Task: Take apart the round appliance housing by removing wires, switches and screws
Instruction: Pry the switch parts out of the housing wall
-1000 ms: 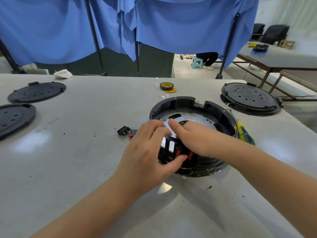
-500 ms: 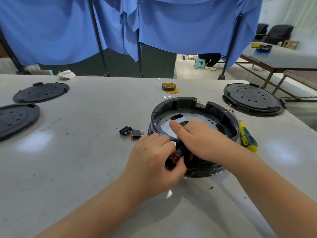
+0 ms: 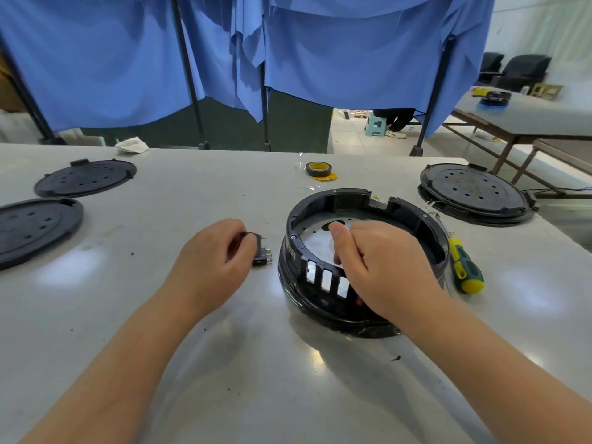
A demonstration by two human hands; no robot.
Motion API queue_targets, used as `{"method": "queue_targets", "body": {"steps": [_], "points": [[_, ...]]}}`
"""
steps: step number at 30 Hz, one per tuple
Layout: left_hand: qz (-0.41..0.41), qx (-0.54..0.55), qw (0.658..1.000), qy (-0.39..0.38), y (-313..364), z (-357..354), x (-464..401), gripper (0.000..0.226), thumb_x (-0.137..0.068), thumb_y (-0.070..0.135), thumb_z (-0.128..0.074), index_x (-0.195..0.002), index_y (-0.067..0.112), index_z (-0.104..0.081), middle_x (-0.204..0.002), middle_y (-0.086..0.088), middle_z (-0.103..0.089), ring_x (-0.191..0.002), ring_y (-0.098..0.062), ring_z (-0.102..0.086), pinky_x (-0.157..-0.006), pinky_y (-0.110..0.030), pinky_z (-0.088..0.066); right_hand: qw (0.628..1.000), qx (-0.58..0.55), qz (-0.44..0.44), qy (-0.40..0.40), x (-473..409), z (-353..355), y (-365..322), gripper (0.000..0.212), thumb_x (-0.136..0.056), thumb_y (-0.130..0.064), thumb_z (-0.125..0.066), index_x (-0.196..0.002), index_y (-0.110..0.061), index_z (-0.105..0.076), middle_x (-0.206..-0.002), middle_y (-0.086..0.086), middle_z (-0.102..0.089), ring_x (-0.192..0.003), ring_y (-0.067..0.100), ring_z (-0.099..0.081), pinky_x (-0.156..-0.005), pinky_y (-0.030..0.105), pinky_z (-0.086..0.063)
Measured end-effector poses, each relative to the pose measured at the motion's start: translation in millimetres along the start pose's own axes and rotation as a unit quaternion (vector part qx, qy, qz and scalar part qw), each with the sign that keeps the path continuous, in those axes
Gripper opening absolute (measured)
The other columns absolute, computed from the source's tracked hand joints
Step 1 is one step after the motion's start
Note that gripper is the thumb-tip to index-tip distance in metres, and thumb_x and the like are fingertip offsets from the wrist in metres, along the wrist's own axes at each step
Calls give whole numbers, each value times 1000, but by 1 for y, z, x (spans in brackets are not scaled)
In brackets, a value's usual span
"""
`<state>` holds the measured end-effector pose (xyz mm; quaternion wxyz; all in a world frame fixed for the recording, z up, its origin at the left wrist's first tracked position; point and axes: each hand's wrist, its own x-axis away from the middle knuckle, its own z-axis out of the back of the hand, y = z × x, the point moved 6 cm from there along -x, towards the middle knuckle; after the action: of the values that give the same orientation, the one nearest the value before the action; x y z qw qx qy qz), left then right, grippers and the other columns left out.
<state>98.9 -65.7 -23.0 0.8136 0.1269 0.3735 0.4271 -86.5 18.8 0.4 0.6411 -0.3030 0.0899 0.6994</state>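
The round black appliance housing (image 3: 323, 203) sits on the grey table (image 3: 192, 363), open on top with a metal plate inside. Three empty rectangular switch slots show in its near wall. My right hand (image 3: 381, 267) grips that near wall, thumb up over the rim. My left hand (image 3: 214, 261) is left of the housing, fingers closed on a small black switch (image 3: 256, 240) just above the table. Another small black switch (image 3: 262, 259) with metal pins lies under it on the table.
A green and yellow screwdriver (image 3: 464, 265) lies right of the housing. Black round lids lie at the far right (image 3: 474, 192) and at the left (image 3: 85, 176), (image 3: 35, 225). A tape roll (image 3: 318, 169) sits behind the housing.
My left hand has pulled a switch out of the housing wall and carried it left toward the loose switches. The slots in the wall now stand empty. My right hand stays on the housing.
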Motion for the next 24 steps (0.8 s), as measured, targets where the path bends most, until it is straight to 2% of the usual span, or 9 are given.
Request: {"method": "queue_targets", "body": {"steps": [3,7,12,17,20,22,24], "points": [[76,-29,996,-23,-31,-6,-3,34,-94,32,-46,-73,5,-48,-64,-5,-49,-64,-24,-46,-57,-36,-34,1000,-9,-11,0,0,0,2,71,-96,-49,-14,-64,-9,-62,-62,4,-60,-62,19,-57,-62,38,-47],[165,23,983,-74,-54,-23,-1,33,-99,33,-41,-72,14,-44,-66,0,-47,-63,-18,-43,-55,-33,-29,1000,-10,-25,-6,-1,-1,4,73,-93,-53,-10,-67,-10,-64,-65,3,-62,-64,18,-59,-65,38,-48],[150,-69,983,-74,-55,-33,-1,28,-97,35,-44,-85,11,-53,-75,2,-55,-80,-27,-53,-72,-35,-36,999,-19,-39,-9,-2,-2,4,72,-93,-53,-12,-68,-10,-64,-66,3,-64,-64,17,-60,-65,37,-49],[147,-71,986,-34,-57,-32,0,26,-92,46,-49,-96,20,-46,-66,9,-52,-71,-20,-55,-69,-35,-35,998,-20,-52,-14,-5,-3,5,71,-93,-52,-14,-70,-9,-65,-67,4,-65,-65,19,-61,-66,39,-50],[138,-69,988,7,-50,-25,0,34,-89,45,-54,-110,20,-44,-69,9,-48,-74,-23,-55,-75,-37,-41,998,-23,-62,-13,-5,-4,5,69,-94,-52,-16,-70,-8,-65,-66,5,-65,-65,20,-61,-67,39,-50],[104,-60,992,45,-37,-17,-1,35,-89,39,-59,-114,16,-48,-70,7,-46,-70,-22,-52,-72,-36,-41,997,-33,-70,-17,-5,-3,5,67,-95,-51,-20,-70,-8,-65,-67,5,-65,-66,19,-61,-68,39,-50],[40,-42,995,80,-15,-9,1,27,-89,29,-62,-109,13,-55,-71,2,-49,-65,-18,-49,-67,-35,-42,994,-71,-85,-23,-5,-1,8,62,-96,-50,-25,-70,-12,-66,-68,-1,-66,-68,15,-61,-71,37,-50]]}}
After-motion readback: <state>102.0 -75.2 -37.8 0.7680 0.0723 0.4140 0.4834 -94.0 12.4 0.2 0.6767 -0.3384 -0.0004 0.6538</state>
